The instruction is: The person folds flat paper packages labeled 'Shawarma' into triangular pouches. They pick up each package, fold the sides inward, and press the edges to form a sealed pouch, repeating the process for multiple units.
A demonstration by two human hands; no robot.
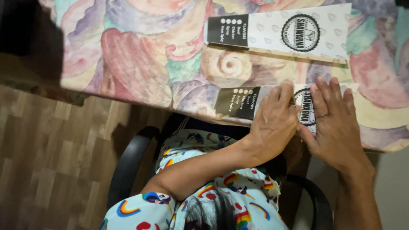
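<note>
A long flat paper sleeve (238,102), white with a black end and a round black emblem, lies on the table near its front edge. My left hand (275,121) lies palm down on the sleeve's middle, fingers stretched out flat. My right hand (336,123), with a ring on one finger, presses flat on the sleeve just to the right, its thumb next to my left hand. The two hands hide most of the emblem. A second sleeve of the same kind (277,30) lies farther back on the table, untouched.
The table (140,55) carries a cloth with pastel swirls in pink, purple and green. Below its edge are a black chair (128,166) with armrests, my lap in rainbow-print clothing (238,187), and wood-pattern floor (47,162) at the left.
</note>
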